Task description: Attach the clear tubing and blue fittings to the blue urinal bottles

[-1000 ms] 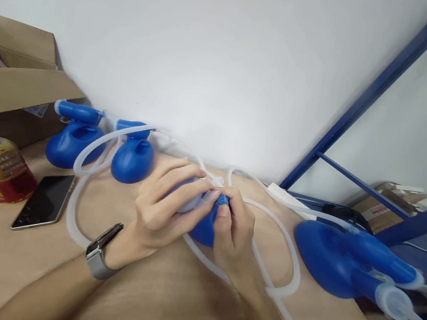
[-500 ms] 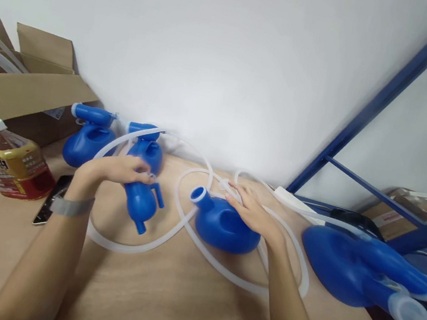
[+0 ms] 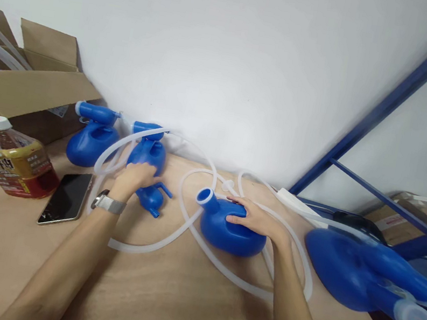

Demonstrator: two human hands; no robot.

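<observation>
My left hand (image 3: 141,176), with a watch (image 3: 110,204) on its wrist, curls over the near side of a small blue spouted piece (image 3: 152,199) with an arm-like handle. Its fingertips are mostly hidden. My right hand (image 3: 255,219) grips the top of a blue urinal bottle (image 3: 226,233), thumb on the near side and fingers over the back. The bottle's open neck (image 3: 204,197) points up and left. A translucent hose (image 3: 181,228) loops around and behind the bottle. Behind the bottle is a clear disc-shaped cap (image 3: 228,185).
Two blue bottles stand at the back left, one (image 3: 91,145) and another (image 3: 149,152). More blue bottles (image 3: 342,269) lie at the right edge. At left are a cardboard box (image 3: 32,91), a drink bottle (image 3: 16,165) and a phone (image 3: 65,199). A blue metal frame (image 3: 387,101) rises at right.
My left hand moved right and down with the spouted piece, uncovering the phone. My right hand shifted from fingers resting near the clear cap to a grip around the bottle's top.
</observation>
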